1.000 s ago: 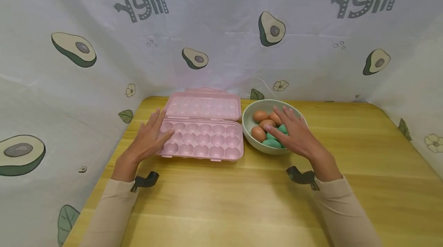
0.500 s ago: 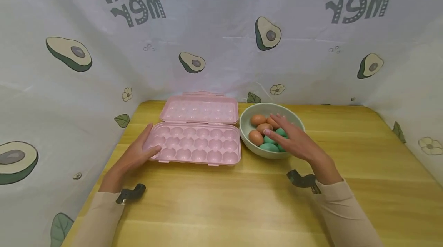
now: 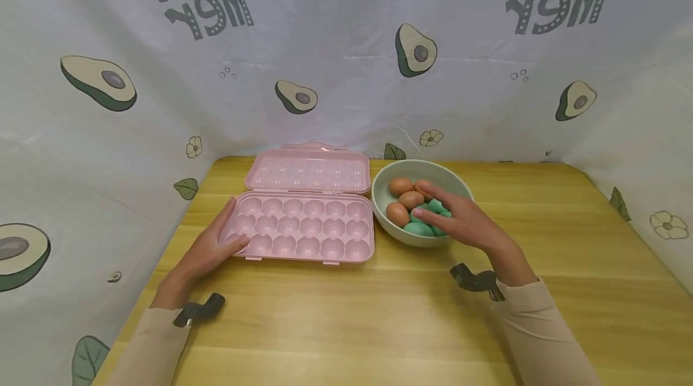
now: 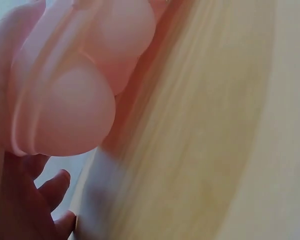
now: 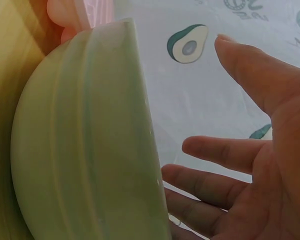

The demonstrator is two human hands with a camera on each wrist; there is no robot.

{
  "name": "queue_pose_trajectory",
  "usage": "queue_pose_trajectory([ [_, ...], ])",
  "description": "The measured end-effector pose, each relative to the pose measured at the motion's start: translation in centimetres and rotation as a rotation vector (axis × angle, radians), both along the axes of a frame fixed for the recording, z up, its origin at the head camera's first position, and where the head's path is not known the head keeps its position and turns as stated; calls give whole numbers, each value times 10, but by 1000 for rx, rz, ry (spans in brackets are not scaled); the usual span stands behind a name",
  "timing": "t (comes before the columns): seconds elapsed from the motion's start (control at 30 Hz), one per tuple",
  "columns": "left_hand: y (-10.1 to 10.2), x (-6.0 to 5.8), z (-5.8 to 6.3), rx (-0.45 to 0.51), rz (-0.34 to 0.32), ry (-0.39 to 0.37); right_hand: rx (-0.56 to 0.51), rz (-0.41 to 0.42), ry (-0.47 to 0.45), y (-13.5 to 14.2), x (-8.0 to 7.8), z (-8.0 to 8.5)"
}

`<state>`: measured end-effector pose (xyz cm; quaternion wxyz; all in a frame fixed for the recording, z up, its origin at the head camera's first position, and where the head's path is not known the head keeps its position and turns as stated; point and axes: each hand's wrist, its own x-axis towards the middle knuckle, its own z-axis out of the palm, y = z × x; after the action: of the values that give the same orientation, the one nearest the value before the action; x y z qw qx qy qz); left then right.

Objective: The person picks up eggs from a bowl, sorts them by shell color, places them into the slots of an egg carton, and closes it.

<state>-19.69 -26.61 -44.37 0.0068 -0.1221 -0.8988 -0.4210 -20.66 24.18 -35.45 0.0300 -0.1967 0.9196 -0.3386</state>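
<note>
A pink plastic egg box [image 3: 311, 229] lies unfolded on the table, its lid [image 3: 308, 171] laid back behind the cupped base. My left hand [image 3: 205, 250] grips the base at its left end, thumb over the front left corner and fingers along the side. Rounded cup undersides of the egg box [image 4: 72, 107] show close up in the left wrist view. To the right stands a pale green bowl [image 3: 381, 190] holding brown eggs [image 3: 397, 214] and green eggs [image 3: 419, 229]. My right hand [image 3: 467, 220] hovers over the bowl's right side, fingers spread and holding nothing; it hides part of the eggs.
The wooden table [image 3: 335, 320] extends in front of the box and to the right of the bowl. A white curtain [image 3: 346, 61] printed with avocados hangs behind and at both sides. Dark wrist mounts [image 3: 476, 279] sit at both cuffs.
My left hand has moved from above the box's left part out to its left end and taken hold there. My right hand has sunk slightly lower over the bowl.
</note>
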Motion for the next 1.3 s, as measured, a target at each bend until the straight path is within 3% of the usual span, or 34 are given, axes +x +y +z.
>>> queue_pose_trajectory([
  [0.47, 4, 2, -4, -12, 40, 2, -15, 16, -15, -1, 2, 2],
  [0.73, 6, 3, -5, -34, 65, 13, -35, 79, 14, 0, -1, 0],
  [1.3, 10, 1, -7, -62, 66, 55, -33, 121, -30, 1, -5, -8],
])
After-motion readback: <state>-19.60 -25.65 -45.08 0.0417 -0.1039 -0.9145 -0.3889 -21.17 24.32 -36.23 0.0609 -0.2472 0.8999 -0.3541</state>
